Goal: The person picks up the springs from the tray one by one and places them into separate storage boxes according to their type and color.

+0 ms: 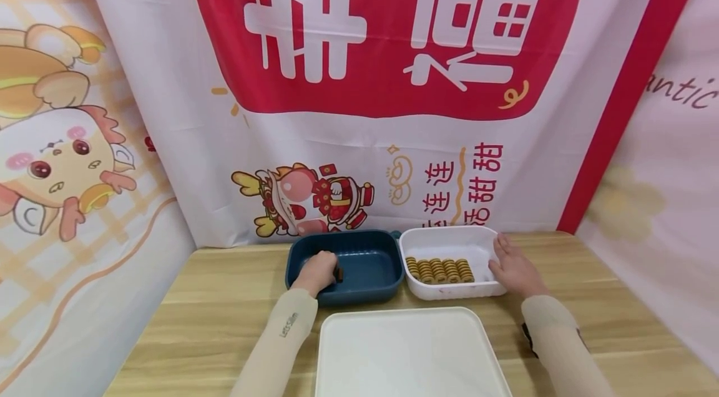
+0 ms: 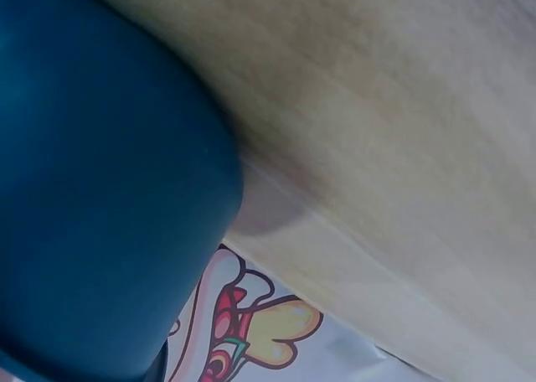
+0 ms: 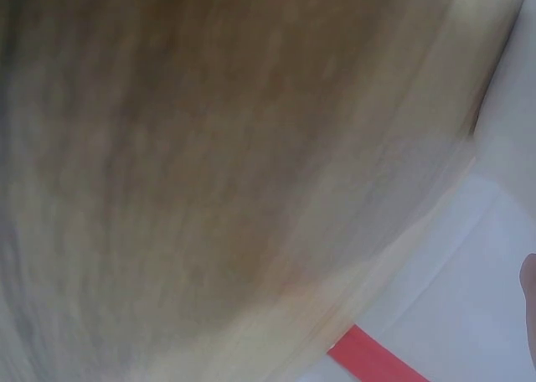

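Inside the dark blue basin (image 1: 367, 263), at its left end, my left hand (image 1: 317, 270) is lowered with curled fingers. They pinch a small dark brown piece (image 1: 339, 274), largely covered by the hand. To the right stands a white basin (image 1: 415, 238) with several short rows of ring-shaped golden-brown biscuits (image 1: 440, 271) in its front left part. My right hand (image 1: 519, 269) rests on that basin's right rim, fingers fairly straight and thumb toward the inside. In the left wrist view only the blue basin's outer wall (image 2: 109, 181) shows; a fingertip appears at the right wrist view's edge.
A white tray (image 1: 410, 353) lies in front of the two basins, near the person. Everything stands on a wood-grain table (image 1: 224, 297). Behind it hangs a printed cloth (image 1: 387, 91), with another patterned cloth at the left.
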A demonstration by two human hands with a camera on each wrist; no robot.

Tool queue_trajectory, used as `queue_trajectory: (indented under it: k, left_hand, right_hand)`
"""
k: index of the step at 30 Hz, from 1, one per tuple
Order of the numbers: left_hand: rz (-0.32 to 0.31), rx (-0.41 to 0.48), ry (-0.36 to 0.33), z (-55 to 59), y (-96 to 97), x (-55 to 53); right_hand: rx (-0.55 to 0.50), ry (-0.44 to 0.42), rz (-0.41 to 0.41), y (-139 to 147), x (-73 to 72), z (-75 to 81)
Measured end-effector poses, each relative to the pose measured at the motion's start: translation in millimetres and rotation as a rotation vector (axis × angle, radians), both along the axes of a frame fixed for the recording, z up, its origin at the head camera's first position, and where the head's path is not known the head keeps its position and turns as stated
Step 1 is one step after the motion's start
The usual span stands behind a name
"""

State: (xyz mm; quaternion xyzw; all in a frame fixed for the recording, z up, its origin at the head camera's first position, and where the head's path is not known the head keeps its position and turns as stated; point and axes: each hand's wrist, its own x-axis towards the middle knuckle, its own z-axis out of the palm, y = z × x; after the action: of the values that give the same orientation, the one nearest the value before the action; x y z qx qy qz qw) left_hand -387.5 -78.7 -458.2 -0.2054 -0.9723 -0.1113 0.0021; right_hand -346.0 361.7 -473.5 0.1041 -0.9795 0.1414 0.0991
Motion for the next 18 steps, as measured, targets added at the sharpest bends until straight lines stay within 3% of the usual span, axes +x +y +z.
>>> queue_trajectory:
  k: [5,9,18]
  left_hand:
    - [-0.012,0.019,0.027,-1.2,-2.2,3.2]
    - [0.001,0.03,0.006,-1.6,-3.5,1.9]
    - [-0.006,0.041,0.008,6.6,-9.6,3.9]
  right_hand:
    - [0.007,-0.004,-0.003,-2.0,-1.1,-2.6]
    - [0.008,-0.005,-0.004,-3.0,-2.0,-2.8]
    - [0.01,0.008,0.004,0.3,-0.9,-2.9]
